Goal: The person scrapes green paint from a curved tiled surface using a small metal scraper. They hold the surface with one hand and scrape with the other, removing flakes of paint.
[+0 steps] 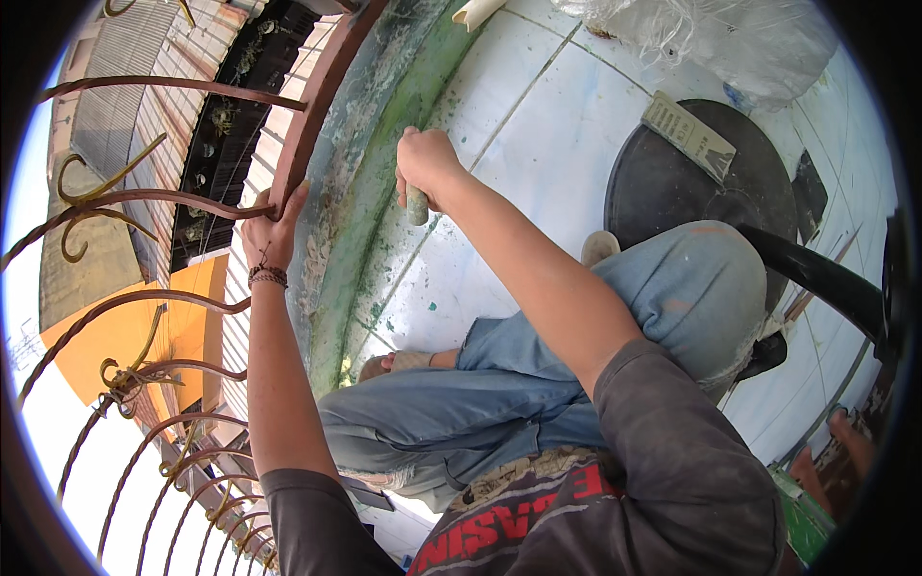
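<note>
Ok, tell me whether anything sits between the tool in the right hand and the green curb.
Nothing visible does. The right hand grips the tool, its tip right at the green curb. The left hand holds the railing, off to the side.

Only a couple of package-type things here. There's a flat rectangular packet, olive-grey with a paler end, lying tilted on a round black lid. Just above it sits a crumpled clear plastic bag on the white tiled floor. No screens or signs.
</note>
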Motion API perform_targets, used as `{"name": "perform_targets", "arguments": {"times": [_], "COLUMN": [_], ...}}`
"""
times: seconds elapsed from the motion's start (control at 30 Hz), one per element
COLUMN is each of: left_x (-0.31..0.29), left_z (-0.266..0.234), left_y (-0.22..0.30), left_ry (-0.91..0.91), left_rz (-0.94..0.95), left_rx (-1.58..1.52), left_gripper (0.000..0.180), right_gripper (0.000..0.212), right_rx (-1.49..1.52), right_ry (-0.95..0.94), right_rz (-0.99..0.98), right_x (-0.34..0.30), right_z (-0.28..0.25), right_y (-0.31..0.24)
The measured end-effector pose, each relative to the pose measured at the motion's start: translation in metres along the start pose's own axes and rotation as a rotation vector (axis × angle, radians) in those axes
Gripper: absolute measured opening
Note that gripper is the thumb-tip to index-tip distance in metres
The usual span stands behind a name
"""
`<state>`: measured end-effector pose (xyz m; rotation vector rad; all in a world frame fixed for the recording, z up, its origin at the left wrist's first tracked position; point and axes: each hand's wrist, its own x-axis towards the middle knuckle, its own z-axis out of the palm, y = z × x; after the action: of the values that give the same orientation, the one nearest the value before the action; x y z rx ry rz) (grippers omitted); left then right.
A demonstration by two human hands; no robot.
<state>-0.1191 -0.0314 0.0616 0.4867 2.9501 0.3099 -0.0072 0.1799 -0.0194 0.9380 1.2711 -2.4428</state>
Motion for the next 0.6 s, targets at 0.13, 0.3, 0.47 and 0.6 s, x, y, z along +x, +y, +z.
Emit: {"name": "perform_targets", "arguments": {"times": [0.13,0.3,0.47,0.6], "left_x": [0.0,0.0,-0.004,-0.006], "left_z": [0.004,0.003,0.002,-0.004], "left_y": [-0.007,-0.003,0.0,0.007], "left_ry": [0.019,0.012,0.039,0.037], "left_rz": [-0.002,-0.017,0.001,0.01], "left_rx": [-0.009,0.012,-0.008,-0.011], "left_gripper": [0.083,0.082,0.078,0.076], "right_gripper": [0.041,0.041,0.04,0.032], "right_rx": [0.021,0.017,-0.022,0.004], "right_ry": [0.0,0.107,0.093,0.125], "right_rz": [-0.057,-0.004,-0.049,-0.119], "right_x": [0.001,0.018,0.001,0.029], "right_z": [0.008,-0.006,0.014,0.002], "right_y": [0.005,0.005,0.002,0.023]}}
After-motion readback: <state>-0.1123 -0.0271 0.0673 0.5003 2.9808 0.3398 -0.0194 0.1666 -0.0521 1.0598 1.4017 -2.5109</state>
